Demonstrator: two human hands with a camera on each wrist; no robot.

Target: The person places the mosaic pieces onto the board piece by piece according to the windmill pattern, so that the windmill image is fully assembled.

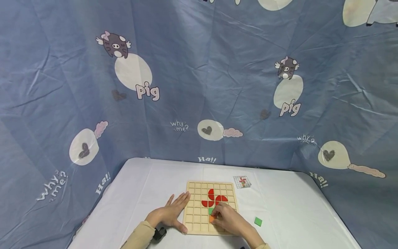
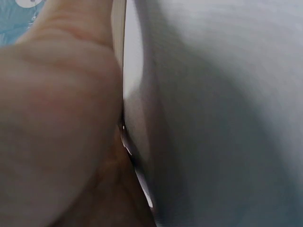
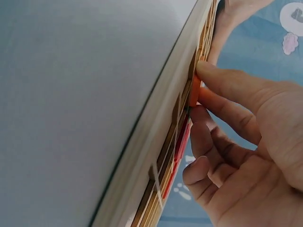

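Note:
A wooden grid board [image 1: 193, 218] lies on the white table, red rounded pieces [image 1: 211, 194] set in a pinwheel near its middle. Just below them is a green square tile [image 1: 210, 210]. My right hand [image 1: 229, 218] is over the lower right of the board, thumb and fingertips pinching an orange square tile [image 3: 194, 91] right at the grid, below the green one. Part of the orange tile is hidden by the fingers in the head view. My left hand [image 1: 171, 213] rests along the board's left edge, fingers spread and straight, thumb at the lower left corner.
A small clear-looking block or card stack [image 1: 242, 182] with a printed grid and pinwheel picture lies beyond the board's upper right corner. A loose green tile [image 1: 258, 221] is on the table to the right. A blue printed curtain [image 1: 186, 86] hangs around the table [image 1: 289, 204].

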